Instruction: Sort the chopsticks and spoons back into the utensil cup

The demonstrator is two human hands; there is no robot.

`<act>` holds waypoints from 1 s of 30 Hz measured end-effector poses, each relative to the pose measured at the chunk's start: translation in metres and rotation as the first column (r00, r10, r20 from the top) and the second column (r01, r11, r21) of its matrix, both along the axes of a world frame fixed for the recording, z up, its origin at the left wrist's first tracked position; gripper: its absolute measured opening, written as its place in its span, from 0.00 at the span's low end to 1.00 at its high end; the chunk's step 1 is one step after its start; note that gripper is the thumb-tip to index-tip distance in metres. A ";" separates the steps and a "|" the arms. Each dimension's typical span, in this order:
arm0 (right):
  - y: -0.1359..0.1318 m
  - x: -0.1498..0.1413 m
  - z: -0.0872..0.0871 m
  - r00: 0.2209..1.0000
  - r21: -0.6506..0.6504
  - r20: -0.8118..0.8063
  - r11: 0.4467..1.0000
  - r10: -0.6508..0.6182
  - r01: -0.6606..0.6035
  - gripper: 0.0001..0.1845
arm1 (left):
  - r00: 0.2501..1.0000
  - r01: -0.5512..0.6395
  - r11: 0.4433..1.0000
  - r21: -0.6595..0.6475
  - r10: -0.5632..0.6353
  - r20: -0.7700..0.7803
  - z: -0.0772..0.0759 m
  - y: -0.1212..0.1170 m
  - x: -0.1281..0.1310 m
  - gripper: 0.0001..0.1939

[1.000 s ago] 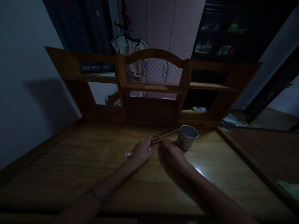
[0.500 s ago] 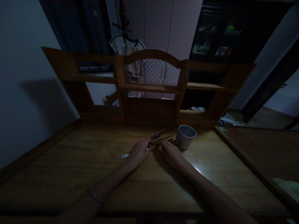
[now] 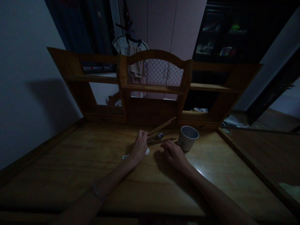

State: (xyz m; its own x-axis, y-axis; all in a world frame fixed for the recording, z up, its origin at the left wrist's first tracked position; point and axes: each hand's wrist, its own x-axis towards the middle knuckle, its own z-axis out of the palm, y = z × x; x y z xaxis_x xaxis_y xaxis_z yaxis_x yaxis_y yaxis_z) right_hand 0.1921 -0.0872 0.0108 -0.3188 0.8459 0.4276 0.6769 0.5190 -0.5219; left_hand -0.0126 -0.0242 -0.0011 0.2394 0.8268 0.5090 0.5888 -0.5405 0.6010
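Note:
My left hand (image 3: pixel 138 148) is closed on a pair of wooden chopsticks (image 3: pixel 161 126), whose far ends tilt up off the wooden desk (image 3: pixel 70 159). Under that hand lies a white spoon (image 3: pixel 127 155). More chopsticks (image 3: pixel 161 141) and a dark-ended utensil (image 3: pixel 160 136) lie on the desk between my hands. My right hand (image 3: pixel 174 155) rests on the desk with curled fingers, its fingertips at the near ends of the lying chopsticks. A white cup (image 3: pixel 187 138) stands upright just right of the chopsticks.
A wooden shelf unit (image 3: pixel 152 90) stands along the desk's back edge. A wall (image 3: pixel 25 93) runs on the left. Clothes hang on a hanger (image 3: pixel 131 50) behind the shelf. Papers (image 3: pixel 232 120) lie beyond the desk's right corner.
My left hand has pinched up two chopsticks and raised their far ends off the desk. My right hand has drawn back slightly. The spoon's bowl now shows beside the left hand.

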 end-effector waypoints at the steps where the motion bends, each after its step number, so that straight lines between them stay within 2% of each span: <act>1: 0.000 0.000 -0.001 1.000 0.004 -0.012 1.000 0.002 -0.002 0.13 | 0.997 -0.049 0.998 0.030 0.047 0.066 0.009 -0.002 0.000 0.14; 3: 0.001 0.000 -0.002 0.999 0.017 -0.034 1.000 0.012 -0.011 0.13 | 0.970 -0.146 0.986 0.080 0.127 0.206 0.028 -0.008 0.001 0.09; 5: 0.001 0.000 -0.002 0.998 0.037 -0.063 0.999 0.020 -0.018 0.12 | 0.911 -0.135 0.987 0.082 0.091 0.402 0.045 -0.017 0.002 0.06; 6: 0.000 -0.001 -0.001 0.997 0.046 -0.079 0.999 0.023 -0.020 0.12 | 0.856 -0.075 0.995 0.063 0.032 0.516 0.051 -0.023 0.004 0.05; 8: -0.003 -0.003 0.003 0.993 0.067 -0.115 0.998 0.021 -0.013 0.11 | 0.705 0.146 0.989 0.006 -0.108 0.701 0.057 -0.033 0.011 0.07; 10: -0.007 -0.005 0.009 0.986 0.100 -0.165 0.995 0.019 -0.002 0.12 | 0.576 0.399 0.914 -0.070 -0.190 0.795 0.053 -0.041 0.020 0.11; 11: -0.009 -0.006 0.012 0.981 0.121 -0.191 0.993 0.026 -0.002 0.12 | 0.545 0.488 0.865 -0.114 -0.200 0.814 0.049 -0.043 0.025 0.13; 13: -0.014 -0.006 0.018 0.972 0.171 -0.232 0.985 0.049 -0.009 0.13 | 0.549 0.574 0.793 -0.202 -0.190 0.814 0.038 -0.046 0.035 0.16; 15: -0.017 -0.006 0.022 0.968 0.219 -0.245 0.976 0.057 -0.002 0.15 | 0.588 0.610 0.746 -0.266 -0.201 0.784 0.028 -0.048 0.042 0.17; 18: -0.018 -0.004 0.023 0.968 0.265 -0.249 0.963 0.021 0.047 0.18 | 0.632 0.656 0.699 -0.284 -0.303 0.714 0.018 -0.049 0.046 0.17; 19: -0.018 -0.004 0.023 0.967 0.276 -0.253 0.960 0.016 0.056 0.18 | 0.648 0.656 0.703 -0.274 -0.340 0.681 0.016 -0.049 0.046 0.16; 21: -0.017 -0.004 0.023 0.965 0.295 -0.260 0.953 0.014 0.066 0.16 | 0.696 0.622 0.745 -0.243 -0.383 0.608 0.013 -0.048 0.044 0.15; 24: -0.015 -0.005 0.021 0.963 0.319 -0.270 0.943 -0.008 0.097 0.10 | 0.791 0.512 0.834 -0.208 -0.363 0.492 0.009 -0.045 0.041 0.13; 25: -0.015 -0.005 0.020 0.961 0.318 -0.276 0.942 -0.018 0.109 0.08 | 0.816 0.488 0.846 -0.214 -0.355 0.456 0.008 -0.044 0.040 0.13; 27: -0.015 -0.006 0.018 0.951 0.295 -0.306 0.946 -0.038 0.133 0.07 | 0.827 0.489 0.836 -0.250 -0.353 0.438 0.007 -0.042 0.040 0.14; 30: -0.016 -0.005 0.016 0.923 0.223 -0.378 0.962 -0.066 0.160 0.06 | 0.777 0.548 0.777 -0.310 -0.334 0.534 0.008 -0.041 0.040 0.17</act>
State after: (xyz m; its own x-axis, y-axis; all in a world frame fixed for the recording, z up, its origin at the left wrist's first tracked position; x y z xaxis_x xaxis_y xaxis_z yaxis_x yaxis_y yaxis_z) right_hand 0.1867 -0.1031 0.0268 -0.0099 0.7208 0.6931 0.5259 0.5933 -0.6094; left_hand 0.0270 -0.0654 0.0071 0.4802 0.8341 0.2716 -0.0261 -0.2959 0.9549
